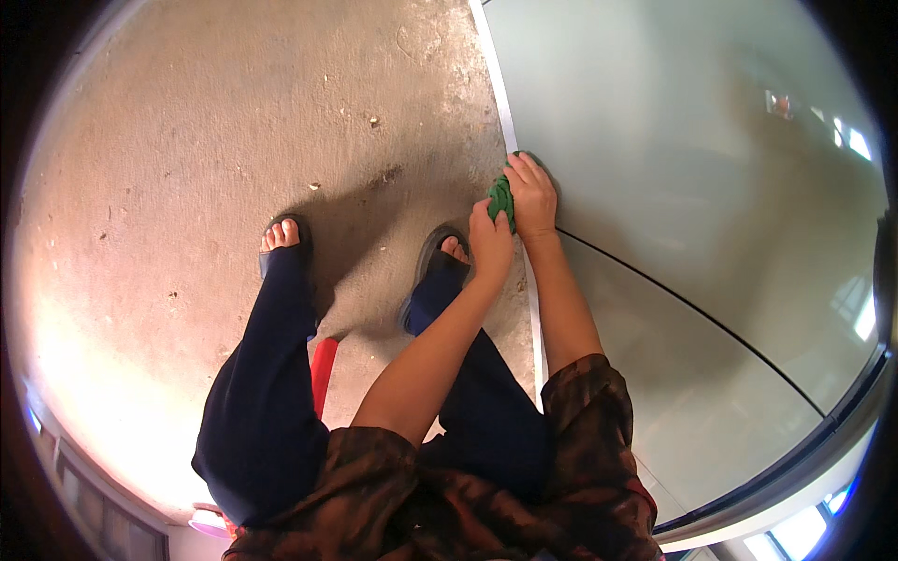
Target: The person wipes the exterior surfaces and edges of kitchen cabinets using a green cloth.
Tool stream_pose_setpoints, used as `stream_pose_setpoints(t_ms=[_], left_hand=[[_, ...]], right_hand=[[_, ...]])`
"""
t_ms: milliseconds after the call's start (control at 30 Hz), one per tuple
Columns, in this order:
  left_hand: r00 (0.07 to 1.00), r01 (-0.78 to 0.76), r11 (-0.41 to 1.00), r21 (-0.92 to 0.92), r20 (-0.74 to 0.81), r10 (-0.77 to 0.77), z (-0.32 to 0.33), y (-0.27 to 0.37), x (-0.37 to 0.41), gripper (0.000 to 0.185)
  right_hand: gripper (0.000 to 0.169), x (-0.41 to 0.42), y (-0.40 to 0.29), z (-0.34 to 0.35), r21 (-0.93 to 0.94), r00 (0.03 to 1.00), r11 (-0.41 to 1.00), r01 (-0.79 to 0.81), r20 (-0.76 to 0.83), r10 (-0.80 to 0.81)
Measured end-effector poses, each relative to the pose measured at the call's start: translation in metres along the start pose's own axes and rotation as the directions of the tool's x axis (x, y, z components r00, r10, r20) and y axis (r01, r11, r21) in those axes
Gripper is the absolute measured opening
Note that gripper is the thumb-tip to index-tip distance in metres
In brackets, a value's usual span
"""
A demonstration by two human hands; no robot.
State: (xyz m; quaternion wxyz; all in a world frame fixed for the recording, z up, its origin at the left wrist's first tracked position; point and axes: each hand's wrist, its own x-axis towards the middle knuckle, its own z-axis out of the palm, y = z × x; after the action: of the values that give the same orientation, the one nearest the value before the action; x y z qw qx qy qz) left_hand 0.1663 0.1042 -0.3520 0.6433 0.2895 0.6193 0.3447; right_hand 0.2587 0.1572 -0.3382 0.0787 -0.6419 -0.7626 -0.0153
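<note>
A bunched green cloth (pixel 501 199) is between my two hands, over the white edge strip of a glossy pale panel (pixel 673 175). My left hand (pixel 491 235) grips the cloth's near side with thumb and fingers. My right hand (pixel 531 193) lies on the cloth's right side, its fingertips at the upper end of the cloth, and its palm is against or just above the panel's edge. How much cloth lies under the right palm is hidden. A dark seam (pixel 673 301) crosses the panel to the right of my right wrist.
Rough concrete floor (pixel 175 175) with small debris lies to the left. My sandalled feet stand on it, the right one (pixel 449 249) near the white strip (pixel 499 91). A red object (pixel 323 372) is between my legs. A pink-purple rimmed item (pixel 209 522) sits at lower left.
</note>
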Motion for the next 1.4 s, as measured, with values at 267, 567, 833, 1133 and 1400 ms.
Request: stream_pose_setpoints(t_ms=[267, 567, 833, 1133, 1400], left_hand=[[0.969, 0.243, 0.967, -0.081, 0.053, -0.240, -0.007, -0.044, -0.016, 0.032], [0.913, 0.408, 0.777, -0.480, 0.213, -0.348, -0.019, 0.012, -0.008, 0.041], [0.959, -0.174, 0.985, 0.009, 0.229, 0.167, 0.031, 0.033, 0.037, 0.036], [0.948, -0.182, 0.962, 0.205, 0.296, 0.117, 0.025, 0.015, 0.065, 0.025], [0.959, -0.119, 0.950, 0.289, 0.280, 0.035, 0.029, 0.014, 0.084, 0.030]], right_hand=[[0.015, -0.031, -0.009, -0.017, -0.067, 1.000, 0.998, -0.008, -0.019, 0.007], [0.029, -0.092, -0.035, -0.024, 0.617, 0.507, 0.227, -0.753, 0.325, 0.798], [0.031, -0.095, -0.027, -0.009, 0.426, 0.558, -0.882, 0.200, 0.690, 0.460], [0.038, -0.097, -0.036, 0.018, 0.417, 0.382, -0.874, 0.250, 0.787, 0.485], [0.038, -0.091, -0.031, 0.029, 0.404, 0.395, -0.893, 0.201, 0.801, 0.451]])
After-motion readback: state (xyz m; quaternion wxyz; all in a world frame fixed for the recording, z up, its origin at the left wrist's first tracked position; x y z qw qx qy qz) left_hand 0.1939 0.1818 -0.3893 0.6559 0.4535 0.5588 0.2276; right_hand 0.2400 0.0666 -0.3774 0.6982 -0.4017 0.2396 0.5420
